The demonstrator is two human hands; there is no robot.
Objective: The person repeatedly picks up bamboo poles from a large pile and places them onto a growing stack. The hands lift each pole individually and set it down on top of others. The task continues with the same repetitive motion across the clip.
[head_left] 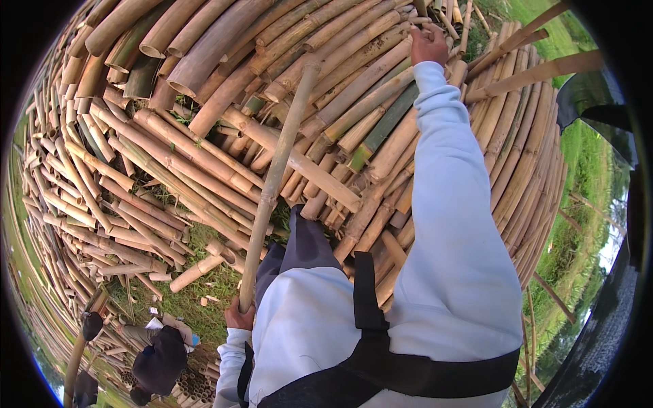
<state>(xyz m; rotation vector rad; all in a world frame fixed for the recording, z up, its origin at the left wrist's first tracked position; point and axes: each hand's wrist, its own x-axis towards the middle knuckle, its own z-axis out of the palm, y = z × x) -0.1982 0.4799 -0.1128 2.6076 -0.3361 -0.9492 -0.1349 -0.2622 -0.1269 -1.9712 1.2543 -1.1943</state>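
A long, straight bamboo pole (277,170) slants up from my left hand (239,316), whose fingers wrap round its lower end. Its upper end lies over the stack of cut bamboo (340,81). My right arm reaches far forward across the stack. At the top, my right hand (428,46) is closed with curled fingers among bamboo ends; what it grips is hidden. A shorter bamboo piece (320,177) lies crosswise under the pole. Close to my right forearm is a green bamboo piece (384,129).
Loose bamboo lengths (136,224) cover the ground at left. Poles (537,78) jut out at upper right, beside a dark sheet (598,109). At lower left, a person in dark clothing (160,360) bends down, with another dark figure (86,389) nearby. Grass (204,299) shows between the piles.
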